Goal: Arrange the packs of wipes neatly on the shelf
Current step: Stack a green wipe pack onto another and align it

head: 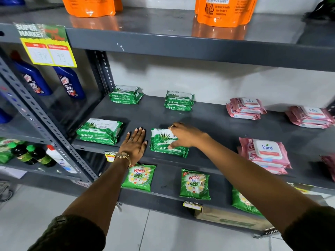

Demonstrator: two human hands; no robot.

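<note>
On the grey middle shelf (208, 122) lie small stacks of green wipes packs: back left (125, 95), back middle (178, 100), front left (99, 131) and front middle (165, 144). My right hand (184, 135) rests on the front middle green stack, thumb at its front edge and fingers over its top right. My left hand (135, 144) lies flat on the shelf just left of that stack, fingers spread, holding nothing. Pink Kara wipes stacks sit further right: back (245, 108), far right (310, 116), front (264, 153).
Orange pouches (224, 11) stand on the shelf above. Green Wheel detergent packets (194, 183) lie on the shelf below. Blue bottles (70, 82) and dark bottles (21, 153) fill the neighbouring rack on the left, beyond a perforated upright (45, 120). A yellow price tag (49, 49) hangs top left.
</note>
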